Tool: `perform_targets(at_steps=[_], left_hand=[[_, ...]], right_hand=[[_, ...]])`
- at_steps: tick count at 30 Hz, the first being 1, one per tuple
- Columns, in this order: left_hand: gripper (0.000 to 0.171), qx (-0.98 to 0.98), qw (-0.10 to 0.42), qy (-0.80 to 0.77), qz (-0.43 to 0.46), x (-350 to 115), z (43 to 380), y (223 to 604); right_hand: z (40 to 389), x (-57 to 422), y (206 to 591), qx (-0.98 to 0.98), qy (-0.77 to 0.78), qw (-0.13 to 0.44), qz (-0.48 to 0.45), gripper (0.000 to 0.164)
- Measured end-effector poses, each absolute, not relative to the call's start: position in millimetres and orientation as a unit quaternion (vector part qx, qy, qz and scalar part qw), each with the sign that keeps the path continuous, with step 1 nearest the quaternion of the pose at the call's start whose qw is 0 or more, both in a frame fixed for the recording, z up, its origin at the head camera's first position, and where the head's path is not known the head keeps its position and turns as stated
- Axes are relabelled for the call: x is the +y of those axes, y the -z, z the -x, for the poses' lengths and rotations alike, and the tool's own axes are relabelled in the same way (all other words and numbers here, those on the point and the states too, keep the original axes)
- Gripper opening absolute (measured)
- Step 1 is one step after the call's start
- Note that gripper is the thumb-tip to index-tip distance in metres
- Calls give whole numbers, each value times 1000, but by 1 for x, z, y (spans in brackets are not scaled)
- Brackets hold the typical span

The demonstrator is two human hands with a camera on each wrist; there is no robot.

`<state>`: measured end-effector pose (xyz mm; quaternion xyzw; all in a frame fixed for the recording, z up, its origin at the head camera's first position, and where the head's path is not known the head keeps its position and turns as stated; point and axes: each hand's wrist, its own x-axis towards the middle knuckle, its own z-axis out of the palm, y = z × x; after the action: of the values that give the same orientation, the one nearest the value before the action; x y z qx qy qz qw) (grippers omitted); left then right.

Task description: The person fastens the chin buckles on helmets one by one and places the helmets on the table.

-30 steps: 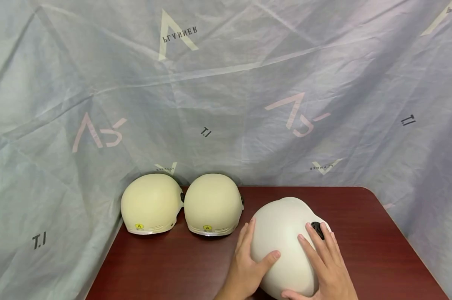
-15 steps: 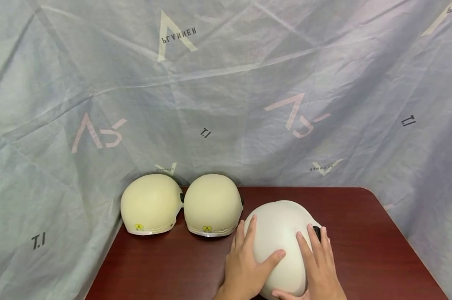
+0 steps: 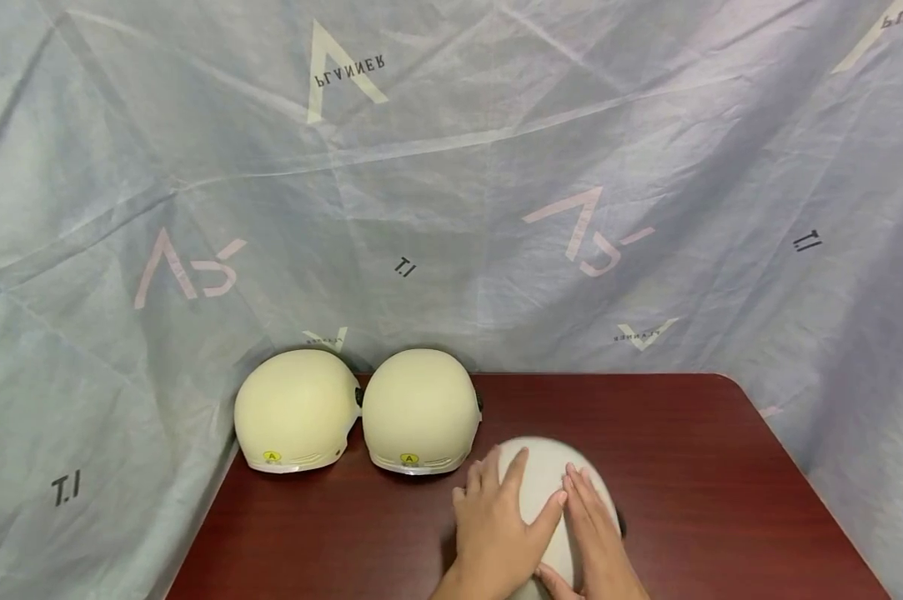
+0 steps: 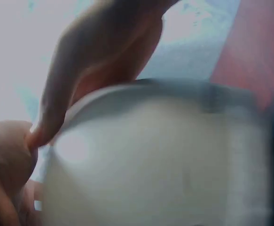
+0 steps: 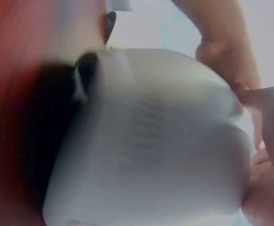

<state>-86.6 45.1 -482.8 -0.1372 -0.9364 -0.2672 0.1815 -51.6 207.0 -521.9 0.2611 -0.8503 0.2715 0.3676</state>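
Observation:
A white open-face helmet [image 3: 537, 475] is at the table's near side, its dome facing up. My left hand [image 3: 496, 525] lies over its left side with spread fingers and the thumb across the shell. On its right side rests my right hand [image 3: 594, 533], fingers extended along the dome. The two hands nearly meet at the thumbs. Both wrist views show the helmet blurred: its pale shell [image 4: 151, 155] in the left, its side with a row of ridges [image 5: 146, 127] in the right. A black part peeks out past the right hand; the helmet's front edge is hidden.
Two cream helmets, one at the far left [image 3: 297, 408] and one beside it [image 3: 421, 408], stand side by side at the back of the dark red table [image 3: 721, 483]. Yellow stickers mark both. A grey printed cloth [image 3: 451, 192] hangs behind and at the sides.
The white helmet has moved left and toward me, tilting and turning so less of it shows. Both hands have moved with it and come closer together. The two cream helmets stay in place.

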Motion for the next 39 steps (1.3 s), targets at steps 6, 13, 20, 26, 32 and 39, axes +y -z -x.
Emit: perform_targets(at_steps=[6,13,20,26,32,39], left_hand=[[50,-934,196,247,165,47,86,492],[55,-931,73,294,204,28,83,490],[78,-905,9,278,321,-3,80,488],[106,-897,58,188,396,-11,83,499],[123,-896,106,185,390,-3,82,509],[122,-897,99,219,371,3,80,511]], right_hand=[[54,205,528,-847,-296,351,-267,92],[51,214,534,-864,-271,345,-246,87],[44,222,530,-893,-234,323,-210,69],[45,226,524,-896,-281,280,-197,71],[52,233,525,-885,-306,276,-218,67],[49,232,527,-892,-305,274,-190,63]])
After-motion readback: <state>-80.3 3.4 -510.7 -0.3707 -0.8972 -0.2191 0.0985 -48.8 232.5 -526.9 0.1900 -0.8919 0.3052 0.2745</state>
